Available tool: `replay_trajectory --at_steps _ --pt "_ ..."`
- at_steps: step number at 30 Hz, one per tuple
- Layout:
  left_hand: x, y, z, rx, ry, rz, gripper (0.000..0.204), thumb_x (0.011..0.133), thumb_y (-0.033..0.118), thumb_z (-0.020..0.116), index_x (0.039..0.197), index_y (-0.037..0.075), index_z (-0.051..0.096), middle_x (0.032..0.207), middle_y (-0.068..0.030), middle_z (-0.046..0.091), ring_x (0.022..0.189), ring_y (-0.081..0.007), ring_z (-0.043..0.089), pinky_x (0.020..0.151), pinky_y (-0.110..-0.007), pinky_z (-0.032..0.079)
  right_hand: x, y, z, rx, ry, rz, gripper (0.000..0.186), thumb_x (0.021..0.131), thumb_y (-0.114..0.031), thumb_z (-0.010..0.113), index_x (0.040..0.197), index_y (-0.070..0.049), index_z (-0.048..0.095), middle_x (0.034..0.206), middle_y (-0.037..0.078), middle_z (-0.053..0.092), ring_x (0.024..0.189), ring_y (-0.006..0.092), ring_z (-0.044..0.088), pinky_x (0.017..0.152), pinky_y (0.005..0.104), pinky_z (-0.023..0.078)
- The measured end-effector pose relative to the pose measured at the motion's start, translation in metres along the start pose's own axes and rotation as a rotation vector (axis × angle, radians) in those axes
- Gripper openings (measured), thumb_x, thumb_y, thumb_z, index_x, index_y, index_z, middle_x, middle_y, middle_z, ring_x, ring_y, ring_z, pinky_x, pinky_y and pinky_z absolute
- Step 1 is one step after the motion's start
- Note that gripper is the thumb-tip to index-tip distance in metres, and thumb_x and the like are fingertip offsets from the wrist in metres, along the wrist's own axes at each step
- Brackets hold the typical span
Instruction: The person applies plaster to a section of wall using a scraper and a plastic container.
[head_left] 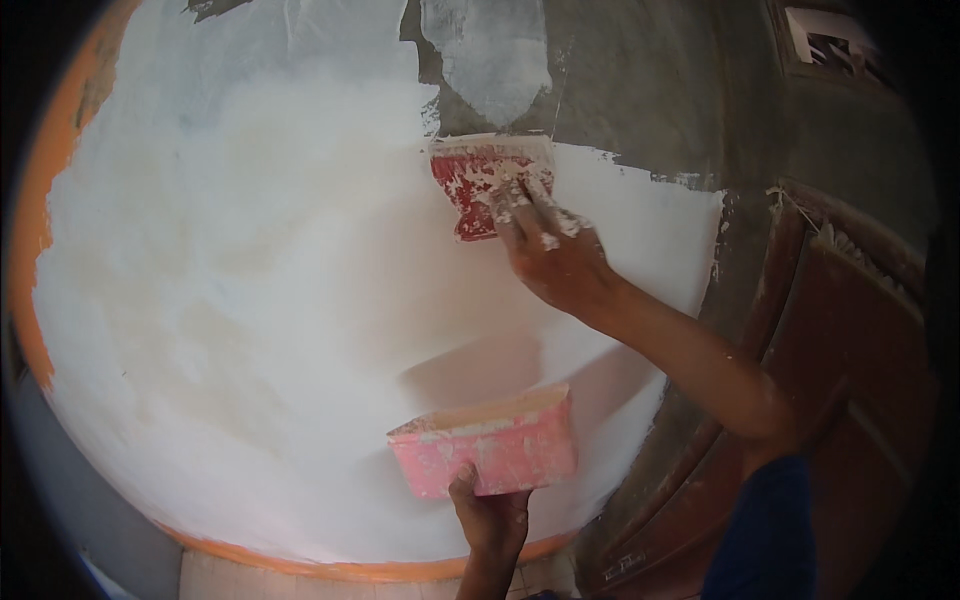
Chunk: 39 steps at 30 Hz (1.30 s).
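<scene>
Right hand [562,265], fingers [508,223] pinching the red spreader [456,172], could slip on that white paste [568,223], left hand [490,518] clamping the pink trough [510,452]!

Red scraper [468,182] smeared white, pink trough [490,455] blotched pale, wall [270,300] white and grey

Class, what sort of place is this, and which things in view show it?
Probably a room being renovated: the wall is part white, part bare grey; the right hand holds a red spreader, the left hand a pink trough.
</scene>
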<state>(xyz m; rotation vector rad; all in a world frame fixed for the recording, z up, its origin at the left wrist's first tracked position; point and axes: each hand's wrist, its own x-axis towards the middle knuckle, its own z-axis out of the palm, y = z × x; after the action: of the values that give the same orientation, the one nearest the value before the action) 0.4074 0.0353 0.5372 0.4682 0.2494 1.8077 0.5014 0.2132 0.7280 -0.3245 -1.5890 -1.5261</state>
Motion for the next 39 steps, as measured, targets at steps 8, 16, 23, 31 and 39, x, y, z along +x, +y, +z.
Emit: replay_trajectory --at_steps 8,16,23,31,39 --pt "-0.001 -0.006 -0.01 -0.116 0.034 0.022 0.059 0.075 0.028 0.057 0.123 0.006 0.031 0.118 -0.0119 0.043 0.108 -0.0305 0.047 0.087 -0.048 0.045 0.064 0.105 0.0 -0.096 -0.262 0.339 0.027 0.072 -0.009 0.053 0.097 -0.004 0.057 0.083 0.012 0.06 0.068 0.0268 0.061 0.048 0.0398 0.048" --pt "0.004 -0.001 -0.007 -0.107 0.078 0.01 0.058 0.074 0.027 0.058 0.122 0.007 0.033 0.117 -0.0115 0.044 0.109 -0.0295 0.046 0.088 -0.046 0.044 0.0 -0.012 0.004 -0.07 -0.145 0.136 0.031 0.064 -0.008 0.058 0.095 -0.008 0.061 0.085 0.006 0.058 0.088 0.0207 0.06 0.056 0.0354 0.051" --pt "0.009 -0.005 -0.02 -0.107 0.033 0.053 0.063 0.071 0.029 0.06 0.123 0.007 0.032 0.117 -0.0099 0.044 0.111 -0.0283 0.044 0.09 -0.046 0.042 0.078 0.099 0.004 -0.18 -0.186 0.46 0.033 0.065 -0.013 0.057 0.098 -0.017 0.06 0.092 0.008 0.057 0.08 0.0217 0.059 0.059 0.0377 0.049" --pt "0.014 -0.009 -0.026 -0.059 0.043 0.12 0.064 0.071 0.03 0.061 0.124 0.008 0.032 0.116 -0.0097 0.044 0.109 -0.0271 0.045 0.09 -0.044 0.042 0.067 0.112 0.025 -0.019 -0.153 0.331 0.038 0.063 -0.01 0.059 0.101 -0.015 0.059 0.094 0.008 0.057 0.081 0.0241 0.059 0.063 0.04 0.05" --pt "0.012 -0.012 -0.024 -0.095 0.056 0.077 0.065 0.071 0.03 0.062 0.124 0.007 0.032 0.116 -0.0094 0.045 0.107 -0.0264 0.048 0.088 -0.041 0.045 0.027 0.091 0.006 0.068 0.137 0.231 0.026 0.067 -0.009 0.056 0.093 -0.009 0.057 0.09 0.007 0.057 0.076 0.0264 0.06 0.059 0.0397 0.05"
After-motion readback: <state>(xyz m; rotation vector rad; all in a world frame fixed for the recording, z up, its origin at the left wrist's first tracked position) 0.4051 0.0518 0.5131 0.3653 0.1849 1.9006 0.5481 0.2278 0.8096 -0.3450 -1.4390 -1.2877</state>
